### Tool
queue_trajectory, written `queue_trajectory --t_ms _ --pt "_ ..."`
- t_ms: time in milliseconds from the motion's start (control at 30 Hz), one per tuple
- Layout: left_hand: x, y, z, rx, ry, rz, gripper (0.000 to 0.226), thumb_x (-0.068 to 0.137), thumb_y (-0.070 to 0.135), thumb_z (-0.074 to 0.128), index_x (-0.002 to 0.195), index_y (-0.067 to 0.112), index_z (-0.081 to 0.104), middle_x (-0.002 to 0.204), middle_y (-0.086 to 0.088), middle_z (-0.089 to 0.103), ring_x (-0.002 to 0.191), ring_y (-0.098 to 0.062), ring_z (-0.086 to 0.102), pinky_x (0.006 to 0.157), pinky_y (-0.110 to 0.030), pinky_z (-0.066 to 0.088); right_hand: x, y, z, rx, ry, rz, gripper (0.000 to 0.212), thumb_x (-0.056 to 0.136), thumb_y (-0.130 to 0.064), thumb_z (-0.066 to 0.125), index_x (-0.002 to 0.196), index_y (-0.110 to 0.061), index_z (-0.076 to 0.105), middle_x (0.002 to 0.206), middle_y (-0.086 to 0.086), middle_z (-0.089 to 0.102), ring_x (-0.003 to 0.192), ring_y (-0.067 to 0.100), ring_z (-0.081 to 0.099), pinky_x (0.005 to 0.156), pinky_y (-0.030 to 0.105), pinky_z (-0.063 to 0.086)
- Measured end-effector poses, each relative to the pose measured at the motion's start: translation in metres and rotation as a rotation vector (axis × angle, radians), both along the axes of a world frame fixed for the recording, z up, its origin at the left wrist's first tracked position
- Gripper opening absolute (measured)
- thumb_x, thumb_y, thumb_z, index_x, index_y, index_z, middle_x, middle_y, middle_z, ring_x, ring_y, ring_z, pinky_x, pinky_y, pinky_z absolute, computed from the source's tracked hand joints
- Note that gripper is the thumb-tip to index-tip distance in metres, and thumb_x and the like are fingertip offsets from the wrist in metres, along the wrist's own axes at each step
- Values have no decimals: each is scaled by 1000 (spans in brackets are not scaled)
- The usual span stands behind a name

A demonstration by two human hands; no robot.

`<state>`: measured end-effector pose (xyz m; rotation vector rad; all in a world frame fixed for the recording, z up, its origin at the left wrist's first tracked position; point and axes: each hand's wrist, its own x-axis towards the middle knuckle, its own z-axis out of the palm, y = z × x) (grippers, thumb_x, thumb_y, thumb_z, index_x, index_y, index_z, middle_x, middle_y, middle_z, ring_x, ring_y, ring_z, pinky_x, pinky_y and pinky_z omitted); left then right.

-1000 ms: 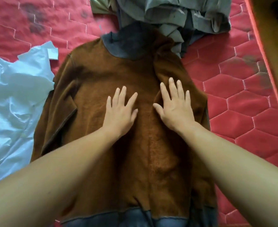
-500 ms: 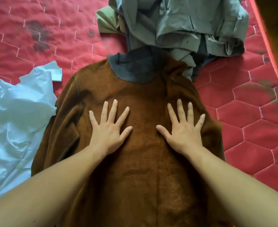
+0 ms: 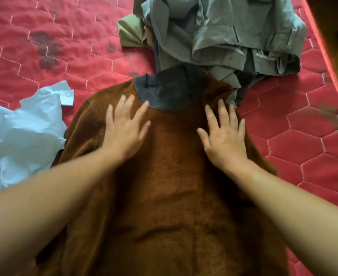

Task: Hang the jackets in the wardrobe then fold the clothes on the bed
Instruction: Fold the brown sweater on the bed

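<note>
A brown fleece top (image 3: 170, 186) with a dark grey collar (image 3: 164, 92) lies spread flat on the red quilted bed (image 3: 313, 148). My left hand (image 3: 124, 132) rests palm down on the top's left shoulder area, fingers spread, fingertips near the collar. On the right shoulder area my right hand (image 3: 223, 136) lies flat too, fingers apart. Neither hand grips the cloth. The top's lower hem is out of view.
A crumpled pile of grey-green clothes (image 3: 223, 32) sits just beyond the collar and overlaps it. A white garment (image 3: 20, 140) lies bunched at the left. The bed's edge and a brown wooden surface (image 3: 333, 20) run along the right.
Both hands have slid up the brown top from its chest toward the shoulders and collar, staying flat on the fabric.
</note>
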<state>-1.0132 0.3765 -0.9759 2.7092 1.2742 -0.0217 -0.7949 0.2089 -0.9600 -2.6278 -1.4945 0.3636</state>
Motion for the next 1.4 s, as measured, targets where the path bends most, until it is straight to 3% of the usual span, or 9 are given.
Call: queue_trajectory --t_ms 133,267,467,600,833,1000,1100,1233,1400 --pt "18 58 -16 -131 212 40 70 95 77 17 156 52 -5 169 -4 -15 154 -28 -21 118 -69 -5 35 24 -24 -153 46 5 77 98 -73 25 160 -42 -6 170 -4 -16 155 27 -21 121 69 -2" --pt "9 65 -29 -125 167 99 73 87 87 9 152 59 -9 169 1 -17 155 -27 -20 117 -71 -9 50 24 -34 -117 -7 -8 82 90 -84 20 159 -47 -6 171 -5 -14 156 24 -20 122 64 -5" --pt "3 59 -23 -153 174 99 76 89 84 9 155 52 -10 169 -4 -19 154 -28 -23 118 -67 -10 45 24 -30 -121 -21 0 82 91 -83 14 159 -44 -8 171 -3 -16 155 26 -22 121 66 -8" --pt "-57 0 -5 -89 76 49 65 102 64 21 160 41 2 170 -7 -9 155 -25 -18 122 -61 -9 -17 2 -14 -132 -45 -11 78 99 -71 12 163 -30 -6 168 7 -24 154 29 -26 120 68 -8" --pt "-222 -119 12 -224 -237 521 61 102 35 52 157 21 29 156 -12 30 146 -29 28 122 -48 25 -184 -74 -16 -278 52 458 78 94 -79 0 159 -40 -16 163 4 -37 150 29 -35 118 68 -13" --pt "-263 -121 22 -457 -513 1011 25 103 24 44 122 23 60 110 -5 66 103 -27 61 85 -36 44 -194 -65 -9 -406 26 402 80 94 -80 6 157 -40 -21 165 6 -33 150 32 -34 118 68 -14" --pt "-281 -121 31 -586 -349 967 33 95 35 63 126 25 57 108 -2 67 102 -23 64 90 -39 48 -220 -60 21 -343 140 310 71 102 -62 32 162 -35 6 172 6 -5 158 29 -11 125 60 1" --pt "-285 -126 45 -683 -105 837 25 89 41 71 91 18 62 89 -2 67 92 -25 64 84 -42 50 -287 -68 58 -114 463 267 52 103 -46 48 152 -30 40 155 -5 42 145 14 36 121 35 31" --pt "-253 -130 102 -742 -319 702 7 93 24 65 97 19 61 89 0 70 87 -18 68 79 -35 52 -352 -86 81 -81 1087 23 48 85 -45 68 128 -34 52 118 -11 60 110 3 57 101 32 48"
